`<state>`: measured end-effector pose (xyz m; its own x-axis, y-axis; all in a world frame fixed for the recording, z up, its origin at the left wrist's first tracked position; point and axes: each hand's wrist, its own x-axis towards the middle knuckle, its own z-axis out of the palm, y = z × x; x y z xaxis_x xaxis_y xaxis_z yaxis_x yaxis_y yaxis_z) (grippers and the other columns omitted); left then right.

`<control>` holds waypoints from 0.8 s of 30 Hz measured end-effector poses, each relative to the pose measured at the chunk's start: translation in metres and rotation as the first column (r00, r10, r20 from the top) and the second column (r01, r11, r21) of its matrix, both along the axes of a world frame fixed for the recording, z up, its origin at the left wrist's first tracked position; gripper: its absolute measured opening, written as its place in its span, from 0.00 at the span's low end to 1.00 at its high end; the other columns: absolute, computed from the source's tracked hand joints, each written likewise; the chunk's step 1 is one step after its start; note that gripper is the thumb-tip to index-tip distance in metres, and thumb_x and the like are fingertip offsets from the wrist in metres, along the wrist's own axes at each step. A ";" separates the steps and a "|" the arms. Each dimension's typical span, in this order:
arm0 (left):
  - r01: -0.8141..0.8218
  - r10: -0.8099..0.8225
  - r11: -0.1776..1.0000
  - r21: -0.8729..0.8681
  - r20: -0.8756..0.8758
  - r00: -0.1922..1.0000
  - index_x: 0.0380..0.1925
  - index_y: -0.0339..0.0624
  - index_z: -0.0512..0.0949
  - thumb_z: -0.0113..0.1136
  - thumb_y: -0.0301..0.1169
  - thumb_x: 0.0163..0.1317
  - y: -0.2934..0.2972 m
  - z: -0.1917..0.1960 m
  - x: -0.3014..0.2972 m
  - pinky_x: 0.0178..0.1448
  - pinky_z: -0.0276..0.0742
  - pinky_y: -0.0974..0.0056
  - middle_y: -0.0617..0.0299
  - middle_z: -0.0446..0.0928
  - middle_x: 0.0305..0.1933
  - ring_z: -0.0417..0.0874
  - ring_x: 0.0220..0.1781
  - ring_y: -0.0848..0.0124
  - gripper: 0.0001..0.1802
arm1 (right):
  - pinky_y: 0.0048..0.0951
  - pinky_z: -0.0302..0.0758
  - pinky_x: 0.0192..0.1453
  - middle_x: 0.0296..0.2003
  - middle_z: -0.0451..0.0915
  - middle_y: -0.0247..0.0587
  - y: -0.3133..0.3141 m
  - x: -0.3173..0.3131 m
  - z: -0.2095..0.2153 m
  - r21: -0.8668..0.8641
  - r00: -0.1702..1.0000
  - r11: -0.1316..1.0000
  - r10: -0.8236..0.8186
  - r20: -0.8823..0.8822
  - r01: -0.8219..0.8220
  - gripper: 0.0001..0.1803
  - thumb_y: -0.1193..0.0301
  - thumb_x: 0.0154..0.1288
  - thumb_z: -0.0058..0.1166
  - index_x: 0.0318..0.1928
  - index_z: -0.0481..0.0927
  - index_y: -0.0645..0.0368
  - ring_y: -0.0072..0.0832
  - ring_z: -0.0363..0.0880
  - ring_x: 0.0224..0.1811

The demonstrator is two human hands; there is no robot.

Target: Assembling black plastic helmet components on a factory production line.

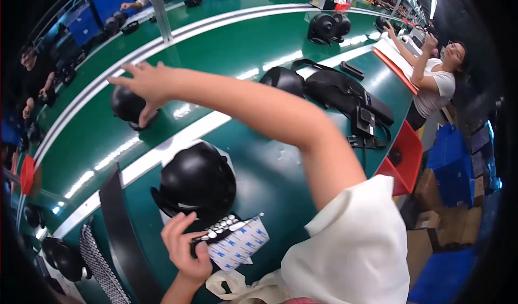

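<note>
My right arm reaches across to the far left. My right hand [143,85] spreads its fingers over a glossy black domed unit [127,108] on the green belt, the thumb down by its side. Whether it bears any weight I cannot tell. My left hand [186,244], near the front edge, has thumb and fingers closed on a sheet of round white stickers [221,227]. Against that sheet lies a white backing sheet with blue print [243,244]. Just beyond, a second black domed unit [197,177] rests on a white sheet on the green bench.
A black bag with straps [337,93] and a small box-shaped device [364,121] lie right of my arm. Another black dome [283,80] stands beside them. Red bins [407,158] hang at the right edge. Co-workers sit along the belt; a black strip [124,223] lies left.
</note>
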<state>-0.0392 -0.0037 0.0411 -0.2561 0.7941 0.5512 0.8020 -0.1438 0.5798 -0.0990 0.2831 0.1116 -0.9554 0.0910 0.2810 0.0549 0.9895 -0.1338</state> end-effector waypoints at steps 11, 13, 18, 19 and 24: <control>-0.011 0.011 1.000 0.013 -0.021 1.000 0.23 0.34 0.73 0.49 0.31 0.49 0.000 -0.004 0.001 0.52 0.63 0.54 0.49 0.72 0.42 0.69 0.48 0.53 0.10 | 0.59 0.58 0.53 0.60 0.50 0.54 0.028 -0.075 -0.060 0.225 0.989 0.970 -0.067 -0.128 0.095 0.55 0.54 0.26 0.70 0.60 0.55 0.45 0.52 0.50 0.61; -0.005 0.005 1.000 0.006 -0.012 1.000 0.22 0.34 0.74 0.49 0.31 0.48 0.003 -0.005 0.001 0.52 0.63 0.54 0.50 0.73 0.42 0.69 0.48 0.53 0.10 | 0.52 0.63 0.51 0.55 0.58 0.48 0.034 -0.071 -0.057 0.186 0.987 0.975 -0.098 -0.131 0.121 0.53 0.55 0.28 0.69 0.59 0.56 0.47 0.45 0.57 0.57; 0.004 -0.005 1.000 -0.003 -0.030 1.000 0.22 0.35 0.71 0.49 0.32 0.49 -0.003 -0.003 -0.002 0.50 0.64 0.54 0.50 0.73 0.41 0.69 0.47 0.53 0.10 | 0.48 0.65 0.46 0.49 0.60 0.48 0.022 -0.015 -0.034 0.137 1.000 0.990 -0.014 -0.005 0.015 0.52 0.55 0.26 0.68 0.57 0.58 0.49 0.46 0.59 0.52; -0.002 0.002 1.000 -0.004 -0.031 1.000 0.22 0.35 0.70 0.49 0.33 0.50 -0.004 -0.002 0.000 0.50 0.64 0.54 0.50 0.73 0.40 0.69 0.47 0.53 0.10 | 0.45 0.66 0.43 0.48 0.61 0.47 0.019 0.008 -0.032 0.126 0.999 0.992 0.006 -0.035 -0.001 0.50 0.56 0.26 0.67 0.57 0.58 0.49 0.45 0.60 0.50; 0.238 -0.279 0.958 0.159 0.331 0.902 0.37 0.29 0.67 0.52 0.30 0.56 -0.014 -0.007 0.001 0.38 0.71 0.70 0.51 0.74 0.34 0.76 0.32 0.68 0.14 | 0.42 0.67 0.43 0.45 0.62 0.49 0.005 0.089 -0.021 0.139 0.998 0.989 -0.042 -0.045 0.048 0.50 0.56 0.27 0.67 0.56 0.58 0.49 0.45 0.63 0.47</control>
